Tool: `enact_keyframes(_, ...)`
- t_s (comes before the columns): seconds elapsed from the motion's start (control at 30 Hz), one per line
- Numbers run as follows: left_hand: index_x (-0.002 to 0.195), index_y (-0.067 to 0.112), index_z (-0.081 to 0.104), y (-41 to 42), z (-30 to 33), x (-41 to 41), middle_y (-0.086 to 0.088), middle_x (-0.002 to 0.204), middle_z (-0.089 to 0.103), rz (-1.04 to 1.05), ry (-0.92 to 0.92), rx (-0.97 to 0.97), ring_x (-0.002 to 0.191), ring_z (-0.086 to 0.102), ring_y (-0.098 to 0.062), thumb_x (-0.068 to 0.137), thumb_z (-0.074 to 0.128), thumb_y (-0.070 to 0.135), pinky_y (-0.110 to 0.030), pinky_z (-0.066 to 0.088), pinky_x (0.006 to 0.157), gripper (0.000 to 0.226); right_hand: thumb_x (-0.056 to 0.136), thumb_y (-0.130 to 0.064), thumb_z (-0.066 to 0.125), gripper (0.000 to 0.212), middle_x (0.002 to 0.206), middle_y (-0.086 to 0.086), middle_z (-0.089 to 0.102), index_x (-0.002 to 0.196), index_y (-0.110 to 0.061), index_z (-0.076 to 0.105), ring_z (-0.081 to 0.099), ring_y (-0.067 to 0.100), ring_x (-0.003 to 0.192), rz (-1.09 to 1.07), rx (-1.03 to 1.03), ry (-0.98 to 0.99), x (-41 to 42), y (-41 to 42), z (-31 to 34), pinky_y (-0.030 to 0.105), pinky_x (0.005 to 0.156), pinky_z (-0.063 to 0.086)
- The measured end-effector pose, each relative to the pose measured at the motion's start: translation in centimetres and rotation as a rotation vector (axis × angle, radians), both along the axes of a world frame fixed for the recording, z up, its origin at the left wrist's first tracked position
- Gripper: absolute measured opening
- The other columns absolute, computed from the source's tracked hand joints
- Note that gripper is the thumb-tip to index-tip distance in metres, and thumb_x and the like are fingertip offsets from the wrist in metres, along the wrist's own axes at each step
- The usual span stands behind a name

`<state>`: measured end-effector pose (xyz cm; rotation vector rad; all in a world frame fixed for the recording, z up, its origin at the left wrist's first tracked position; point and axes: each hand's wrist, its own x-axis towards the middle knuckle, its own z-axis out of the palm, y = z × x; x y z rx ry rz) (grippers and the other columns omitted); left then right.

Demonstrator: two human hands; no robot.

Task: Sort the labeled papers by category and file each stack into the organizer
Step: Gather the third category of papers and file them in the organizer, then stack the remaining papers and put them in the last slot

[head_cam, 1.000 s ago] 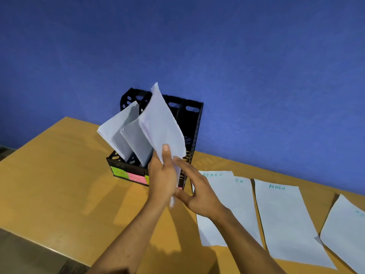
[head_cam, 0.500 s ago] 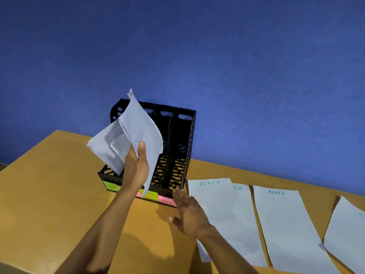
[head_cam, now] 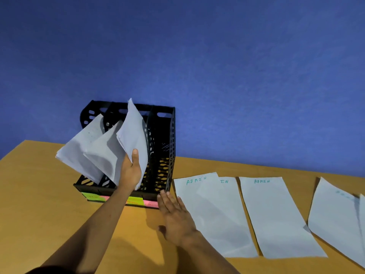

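Note:
A black slotted organizer [head_cam: 165, 147] stands on the wooden table against the blue wall, with green and pink labels [head_cam: 136, 201] along its front. My left hand [head_cam: 130, 172] grips a white paper stack [head_cam: 132, 135] tilted in the third slot. Two other paper stacks [head_cam: 87, 149] lean out of the left slots. The rightmost slot holds no paper. My right hand [head_cam: 173, 216] lies flat and open on the table by the organizer's front right corner, touching the edge of a sheet marked ADMIN [head_cam: 209, 214].
More white sheets lie in a row to the right: one marked ADMIN [head_cam: 276, 218], and others at the far right edge [head_cam: 335, 218]. The table edge [head_cam: 11, 153] runs at the left. Bare wood shows in front of the organizer.
My left hand has brought the paper stack rightward and lower into the third slot. My right hand has moved forward to the organizer's front corner.

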<state>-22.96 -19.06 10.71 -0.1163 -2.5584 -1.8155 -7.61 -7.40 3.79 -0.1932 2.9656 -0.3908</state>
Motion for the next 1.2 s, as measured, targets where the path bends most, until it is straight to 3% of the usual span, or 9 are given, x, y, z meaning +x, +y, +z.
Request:
enact_keyframes(0.07, 0.128, -0.02, 0.04, 0.5, -0.8, 0.5, -0.042, 0.121, 0.053, -0.017, 0.023, -0.054, 0.111, 0.051, -0.054, 0.103, 0.03, 0.041, -0.062, 0.041, 0.093, 0.067, 0.098, -0.032, 0.053, 0.089, 0.163, 0.002, -0.019, 0.154, -0.016, -0.013, -0.02, 0.019, 0.148, -0.001, 0.01, 0.004, 0.0, 0.0, 0.0, 0.035, 0.116, -0.016)
enact_keyframes(0.17, 0.145, 0.012, 0.037, 0.7, -2.9, 1.0, 0.009, 0.122, 0.057, -0.084, 0.088, -0.05, 0.102, 0.052, 0.01, 0.104, 0.033, 0.034, -0.024, 0.039, 0.092, 0.047, 0.098, -0.032, 0.053, 0.088, 0.163, 0.002, -0.019, 0.154, -0.016, -0.014, -0.02, 0.019, 0.148, 0.005, 0.006, 0.001, 0.1, 0.0, -0.1, 0.037, 0.117, -0.015)
enact_keyframes(0.37, 0.134, 0.002, 0.047, 0.8, -5.4, 0.9, -0.02, 0.125, 0.06, 0.049, 0.083, -0.15, 0.118, 0.053, -0.04, 0.098, 0.054, 0.015, -0.035, 0.042, 0.088, 0.039, 0.098, -0.034, 0.053, 0.088, 0.163, 0.0, -0.018, 0.155, -0.017, -0.012, -0.019, 0.019, 0.149, 0.011, 0.006, -0.003, 0.3, 0.4, -0.2, 0.041, 0.118, -0.012)
enact_keyframes(0.57, 0.148, 0.001, 0.021, 1.2, -4.8, 5.5, -0.027, 0.147, 0.032, 0.324, 0.299, -0.206, 0.133, 0.035, -0.044, 0.092, 0.062, 0.016, -0.054, 0.036, 0.106, 0.071, 0.096, -0.036, 0.054, 0.082, 0.165, -0.004, -0.01, 0.156, -0.024, 0.0, -0.012, 0.014, 0.15, -0.029, -0.185, 0.028, 1.3, 1.8, -1.1, 0.037, 0.12, -0.002)
enact_keyframes(0.7, 0.145, -0.003, 0.031, 2.9, -5.8, 10.4, -0.023, 0.152, 0.029, 0.187, 0.474, -0.353, 0.146, 0.019, -0.034, 0.093, 0.049, 0.037, -0.05, 0.017, 0.118, 0.068, 0.094, -0.036, 0.054, 0.069, 0.163, -0.001, 0.017, 0.154, -0.028, 0.02, 0.022, 0.02, 0.147, -0.308, -0.291, 0.08, 4.6, 4.4, -2.8, 0.032, 0.117, 0.022)
enact_keyframes(0.8, 0.136, 0.003, 0.048, 4.3, -7.6, 13.4, -0.017, 0.149, 0.036, 0.011, 0.459, -0.355, 0.145, 0.023, -0.029, 0.093, 0.047, 0.037, -0.047, 0.026, 0.114, 0.055, 0.096, -0.037, 0.054, 0.056, 0.154, 0.001, 0.037, 0.148, -0.023, 0.037, 0.037, 0.019, 0.139, -0.584, -0.263, 0.054, 7.6, 7.2, -4.1, 0.03, 0.113, 0.034)
enact_keyframes(0.93, 0.126, 0.008, 0.057, 6.1, -10.4, 16.2, -0.01, 0.137, 0.047, -0.227, 0.262, -0.368, 0.125, 0.051, -0.029, 0.094, 0.058, 0.027, -0.043, 0.05, 0.094, 0.037, 0.096, -0.039, 0.053, 0.049, 0.146, 0.001, 0.045, 0.141, -0.022, 0.043, 0.041, 0.021, 0.133, -0.925, -0.167, 0.033, 11.6, 11.2, -5.2, 0.034, 0.107, 0.039)
enact_keyframes(1.1, 0.138, 0.008, 0.039, 8.5, -11.7, 17.6, -0.012, 0.139, 0.042, -0.295, -0.362, -0.315, 0.114, 0.058, -0.027, 0.092, 0.063, 0.019, -0.039, 0.051, 0.092, 0.053, 0.095, -0.049, 0.05, 0.061, 0.146, 0.003, 0.041, 0.144, -0.018, 0.032, 0.04, 0.024, 0.133, -1.078, -0.115, -0.135, 14.2, 13.7, -6.3, 0.037, 0.104, 0.042)
enact_keyframes(1.2, 0.14, 0.008, 0.035, 9.4, -12.0, 18.2, -0.01, 0.138, 0.04, -0.31, -0.441, -0.401, 0.112, 0.056, -0.027, 0.09, 0.065, 0.027, -0.039, 0.049, 0.093, 0.062, 0.093, -0.047, 0.053, 0.063, 0.146, 0.003, 0.04, 0.145, -0.019, 0.03, 0.038, 0.024, 0.133, -1.066, -0.165, -0.189, 14.6, 14.1, -7.0, 0.038, 0.103, 0.044)
